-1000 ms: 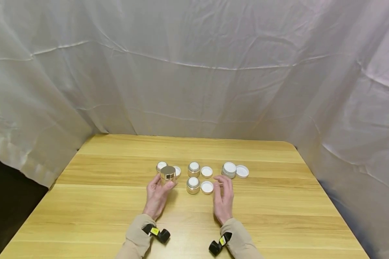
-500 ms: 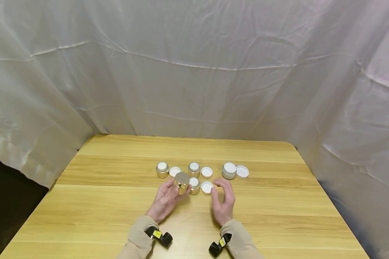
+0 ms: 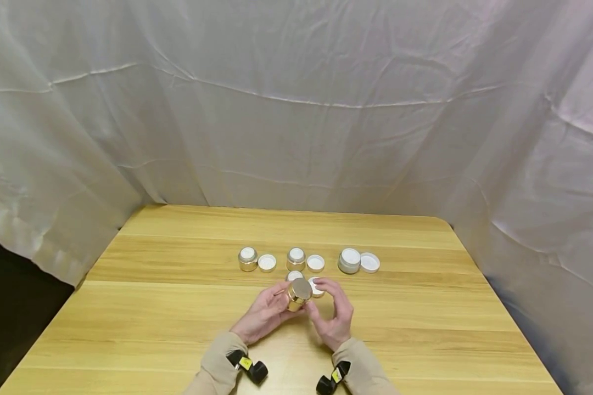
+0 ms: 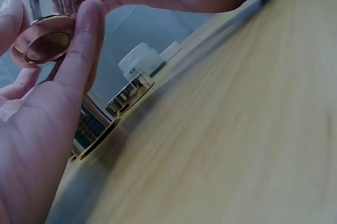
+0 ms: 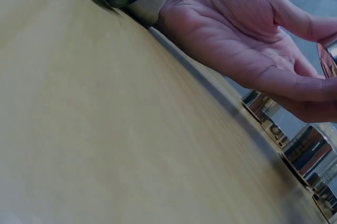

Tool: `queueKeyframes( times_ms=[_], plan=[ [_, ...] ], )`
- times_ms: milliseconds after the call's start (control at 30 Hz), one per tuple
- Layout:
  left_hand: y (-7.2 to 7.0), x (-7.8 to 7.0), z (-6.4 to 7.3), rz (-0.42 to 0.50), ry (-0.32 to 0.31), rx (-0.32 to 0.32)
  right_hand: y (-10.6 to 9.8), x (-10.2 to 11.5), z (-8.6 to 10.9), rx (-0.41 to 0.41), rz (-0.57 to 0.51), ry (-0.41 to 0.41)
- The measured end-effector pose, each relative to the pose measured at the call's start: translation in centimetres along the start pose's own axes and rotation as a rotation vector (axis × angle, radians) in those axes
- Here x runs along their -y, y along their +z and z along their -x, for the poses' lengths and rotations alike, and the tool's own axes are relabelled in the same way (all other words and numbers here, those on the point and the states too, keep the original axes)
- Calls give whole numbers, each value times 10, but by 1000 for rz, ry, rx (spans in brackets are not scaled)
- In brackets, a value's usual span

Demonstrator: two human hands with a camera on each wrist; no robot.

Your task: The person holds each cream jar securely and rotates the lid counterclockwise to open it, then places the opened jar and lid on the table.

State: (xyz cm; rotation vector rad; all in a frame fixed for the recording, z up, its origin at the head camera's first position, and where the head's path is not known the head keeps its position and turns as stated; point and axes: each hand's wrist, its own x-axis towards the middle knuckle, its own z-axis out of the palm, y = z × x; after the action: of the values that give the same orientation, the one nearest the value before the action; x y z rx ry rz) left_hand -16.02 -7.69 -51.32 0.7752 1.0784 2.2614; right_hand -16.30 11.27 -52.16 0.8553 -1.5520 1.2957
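Observation:
A gold cosmetic jar [image 3: 295, 303] with a shiny gold lid [image 3: 301, 288] on it is held up off the table, tilted to the right. My left hand [image 3: 263, 317] grips the jar's body between thumb and fingers; its gold underside shows in the left wrist view. My right hand [image 3: 337, 319] is at the jar's right side, thumb right at the lid's edge and fingers loosely curved beside it. Partly hidden behind the held jar are an open jar [image 3: 294, 275] and its upturned lid [image 3: 318, 292].
Farther back stand two more open gold-based jars [image 3: 247, 264], [image 3: 295, 263] with upturned white-lined lids [image 3: 267, 263], [image 3: 315, 263] beside them. A wider frosted jar [image 3: 348, 266] is at right with its lid [image 3: 370, 262]. Grey curtains [image 3: 296, 137] surround the wooden table [image 3: 128, 307].
My left hand has carried the gold jar right and toward me, from beside the far-left jar to between the hands. My right hand has shifted slightly left to meet it.

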Motion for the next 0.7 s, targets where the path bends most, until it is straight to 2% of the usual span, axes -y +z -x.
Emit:
queueKeyframes(
  times_ms=[133,400,700],
  plan=[
    [0,1,1,-5,-25,20,2,1,-1,23,-24,-19],
    [2,-2,1,-19,-136,-9,2,1,3,101,-38,9],
    [2,-3,2,-17,-173,-30,1,4,5,151,-74,71]
  ],
)
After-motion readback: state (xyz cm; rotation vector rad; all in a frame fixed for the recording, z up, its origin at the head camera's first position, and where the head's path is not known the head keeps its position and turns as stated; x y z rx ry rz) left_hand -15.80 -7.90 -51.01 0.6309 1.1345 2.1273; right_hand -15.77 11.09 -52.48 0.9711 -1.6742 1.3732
